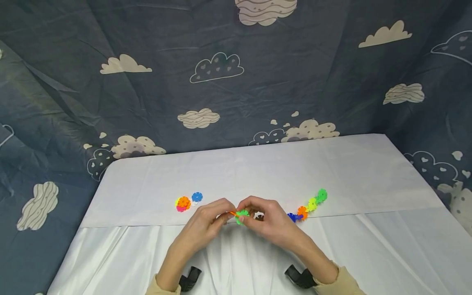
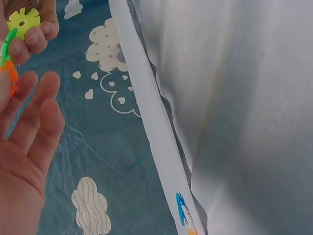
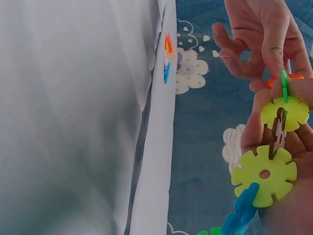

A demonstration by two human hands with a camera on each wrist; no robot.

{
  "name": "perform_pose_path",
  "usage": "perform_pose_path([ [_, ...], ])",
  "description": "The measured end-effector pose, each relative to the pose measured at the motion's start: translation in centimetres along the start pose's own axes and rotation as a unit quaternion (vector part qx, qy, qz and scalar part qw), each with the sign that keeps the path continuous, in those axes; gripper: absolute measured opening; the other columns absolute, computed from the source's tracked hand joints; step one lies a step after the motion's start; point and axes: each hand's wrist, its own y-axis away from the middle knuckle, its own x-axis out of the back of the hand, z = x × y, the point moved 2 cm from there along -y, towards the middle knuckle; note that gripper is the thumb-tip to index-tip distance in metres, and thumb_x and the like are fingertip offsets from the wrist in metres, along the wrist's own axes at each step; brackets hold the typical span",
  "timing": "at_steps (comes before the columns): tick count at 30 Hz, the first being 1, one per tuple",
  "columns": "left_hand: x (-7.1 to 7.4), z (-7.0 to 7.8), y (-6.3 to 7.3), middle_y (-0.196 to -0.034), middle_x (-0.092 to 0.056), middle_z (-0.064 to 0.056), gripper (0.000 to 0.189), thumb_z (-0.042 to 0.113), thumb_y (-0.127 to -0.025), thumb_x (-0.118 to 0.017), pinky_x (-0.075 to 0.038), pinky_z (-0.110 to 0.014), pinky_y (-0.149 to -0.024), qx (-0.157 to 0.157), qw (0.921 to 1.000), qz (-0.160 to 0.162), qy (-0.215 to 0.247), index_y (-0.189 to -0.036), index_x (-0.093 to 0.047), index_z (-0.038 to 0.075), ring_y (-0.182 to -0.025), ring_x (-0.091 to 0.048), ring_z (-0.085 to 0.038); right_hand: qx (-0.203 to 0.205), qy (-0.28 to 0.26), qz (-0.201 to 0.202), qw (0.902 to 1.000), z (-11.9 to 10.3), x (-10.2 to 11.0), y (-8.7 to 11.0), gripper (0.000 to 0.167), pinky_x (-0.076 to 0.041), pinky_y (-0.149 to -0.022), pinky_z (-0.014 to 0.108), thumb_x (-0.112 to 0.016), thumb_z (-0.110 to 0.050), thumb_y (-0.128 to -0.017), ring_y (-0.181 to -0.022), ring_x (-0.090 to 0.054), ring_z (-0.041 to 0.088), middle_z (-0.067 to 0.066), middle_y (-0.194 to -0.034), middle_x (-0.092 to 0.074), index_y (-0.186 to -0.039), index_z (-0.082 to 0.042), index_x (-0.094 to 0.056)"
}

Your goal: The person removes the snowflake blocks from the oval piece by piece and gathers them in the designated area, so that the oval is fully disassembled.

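A person's left hand pinched an orange disc at its fingertips, meeting a green disc that the right hand held between thumb and fingers, at the middle of a white-covered table. Next to the green disc came a chain of notched discs, its yellow, brown and blue pieces running past the right palm, while more coloured discs stretched away to the right and a small cluster of discs lay near a blue one on the left
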Motion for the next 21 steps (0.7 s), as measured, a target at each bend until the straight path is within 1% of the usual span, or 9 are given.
perform_pose_path([
  [2, 0.0, -0.1, 0.0, -0.092, -0.06, 0.009, 0.021, -0.003, -0.094, -0.061, -0.048, -0.02, -0.064, -0.004, 1.0, 0.005, -0.002, -0.094, -0.063, 0.018, -0.078, -0.053, -0.004, 0.0, 0.002, 0.002, 1.0, 0.0, 0.0, 0.0, 0.014, -0.047, -0.056, 0.025, -0.072, -0.015, -0.091, -0.078, -0.059, 0.016, -0.007, -0.089, -0.065, -0.103, -0.021, -0.068],
  [6, -0.1, -0.3, 0.1, -0.091, -0.06, 0.005, 0.027, -0.008, -0.092, -0.058, -0.047, -0.02, -0.063, -0.004, 0.9999, 0.006, -0.008, -0.092, -0.06, 0.019, -0.079, -0.053, -0.005, -0.001, 0.009, 0.002, 1.0, 0.2, -0.1, -0.1, 0.013, -0.047, -0.056, 0.025, -0.072, -0.016, -0.091, -0.077, -0.06, 0.015, -0.008, -0.087, -0.065, -0.102, -0.022, -0.067],
  [8, 0.1, -0.5, 0.1, -0.09, -0.06, 0.002, 0.027, -0.008, -0.093, -0.057, -0.047, -0.021, -0.062, 0.005, 0.9999, 0.003, -0.014, -0.094, -0.06, 0.019, -0.076, -0.052, -0.005, -0.003, 0.017, 0.003, 0.9998, 0.3, -0.1, 0.0, 0.012, -0.047, -0.057, 0.025, -0.071, -0.016, -0.092, -0.077, -0.06, 0.015, -0.008, -0.087, -0.065, -0.101, -0.021, -0.067],
  [10, 0.6, -0.8, 0.3, -0.089, -0.059, 0.003, 0.03, -0.01, -0.092, -0.056, -0.047, -0.022, -0.059, 0.029, 0.9991, 0.023, -0.02, -0.095, -0.06, 0.02, -0.072, -0.053, -0.005, -0.008, 0.026, 0.007, 0.9996, 0.3, 0.0, 0.0, 0.011, -0.048, -0.057, 0.026, -0.071, -0.014, -0.091, -0.078, -0.06, 0.014, -0.009, -0.086, -0.065, -0.101, -0.019, -0.067],
  [12, 1.6, -1.0, 0.6, -0.086, -0.057, 0.001, 0.032, -0.013, -0.091, -0.056, -0.047, -0.023, -0.054, 0.057, 0.9963, 0.062, -0.017, -0.096, -0.06, 0.019, -0.067, -0.053, -0.007, -0.015, 0.029, 0.012, 0.9994, 0.4, 0.1, 0.1, 0.012, -0.05, -0.059, 0.027, -0.07, -0.013, -0.091, -0.08, -0.06, 0.014, -0.009, -0.088, -0.066, -0.101, -0.019, -0.067],
  [14, 2.8, -1.4, 0.9, -0.087, -0.057, 0.002, 0.034, -0.015, -0.089, -0.058, -0.047, -0.025, -0.051, 0.085, 0.9905, 0.106, -0.016, -0.096, -0.06, 0.018, -0.064, -0.054, -0.009, -0.022, 0.03, 0.02, 0.9991, 0.5, 0.2, 0.2, 0.012, -0.051, -0.064, 0.028, -0.07, -0.013, -0.091, -0.081, -0.061, 0.013, -0.009, -0.089, -0.066, -0.101, -0.018, -0.067],
  [16, 3.8, -1.6, 1.2, -0.088, -0.059, 0.002, 0.031, -0.015, -0.088, -0.061, -0.049, -0.026, -0.052, 0.102, 0.9848, 0.139, -0.02, -0.096, -0.062, 0.015, -0.064, -0.056, -0.012, -0.024, 0.029, 0.023, 0.999, 0.5, 0.2, 0.2, 0.012, -0.051, -0.067, 0.029, -0.07, -0.014, -0.092, -0.082, -0.061, 0.013, -0.009, -0.091, -0.067, -0.101, -0.021, -0.067],
  [19, 4.8, -2.0, 1.4, -0.094, -0.061, 0.007, 0.021, -0.005, -0.088, -0.069, -0.05, -0.026, -0.058, 0.144, 0.9759, 0.153, -0.059, -0.096, -0.066, 0.014, -0.07, -0.057, -0.012, -0.023, 0.027, 0.018, 0.9992, 0.5, 0.1, 0.2, 0.012, -0.051, -0.07, 0.03, -0.07, -0.016, -0.093, -0.083, -0.06, 0.014, -0.009, -0.094, -0.067, -0.102, -0.022, -0.067],
  [21, 5.2, -2.4, 1.6, -0.094, -0.061, 0.008, 0.015, 0.0, -0.089, -0.071, -0.049, -0.027, -0.061, 0.183, 0.9669, 0.154, -0.088, -0.097, -0.069, 0.012, -0.072, -0.055, -0.011, -0.021, 0.029, 0.014, 0.9993, 0.5, 0.1, 0.2, 0.012, -0.05, -0.069, 0.029, -0.07, -0.016, -0.093, -0.083, -0.06, 0.013, -0.009, -0.094, -0.067, -0.102, -0.023, -0.067],
])
